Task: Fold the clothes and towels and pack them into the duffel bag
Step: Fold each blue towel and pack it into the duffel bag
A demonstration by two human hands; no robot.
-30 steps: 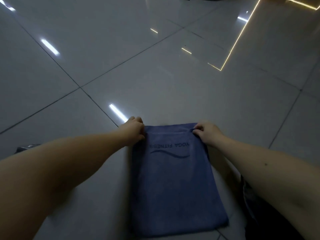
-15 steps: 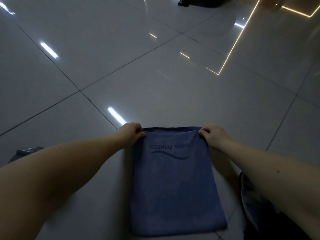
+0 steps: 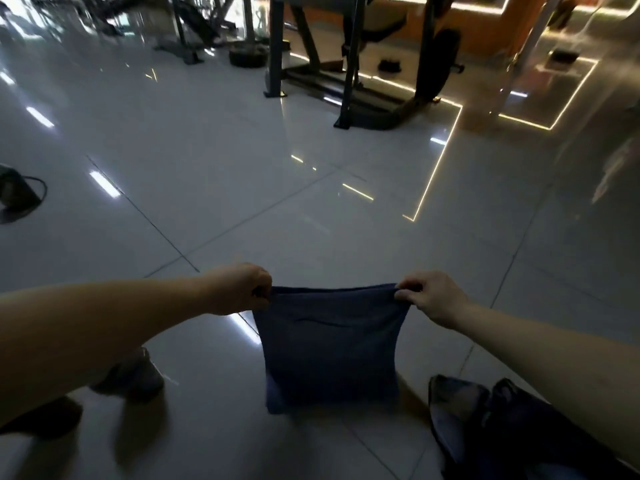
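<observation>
Towel (image 3: 329, 348), dark blue, hangs in the air over the tiled floor (image 3: 214, 174). The floor fills most of the view: pale glossy tiles, dark grout lines, bright strip-light reflections.

Gym machine (image 3: 346, 64): far beyond the fingers, at the top of the view. Dark steel uprights and a base frame stand on the floor.

Towel detail: the top edge is stretched between the two sets of fingers and sags slightly in the middle. The cloth drops straight down below the fingers and narrows a little toward the lower edge. More than one layer shows at the top hem, so it is folded. Cannot tell whether the lower edge touches the floor.

Dark fabric bundle (image 3: 502, 420): on the floor, below and to the right of the right fingers, partly hidden by the right forearm. Cannot tell what it is.

Left hand (image 3: 239, 289): fingers clenched round the towel's top left corner, knuckles up. Bare forearm reaches forward.

Right hand (image 3: 433, 297): fingertips and thumb pinch the top right corner, the other fingers curled above. Bare forearm.

Shoe (image 3: 130, 375): dark and blurred, on the floor below and to the left of the left fingers, just under the left forearm.

Dark object (image 3: 17, 192) with a looped cord: at the far left edge, well apart from the left fingers.
</observation>
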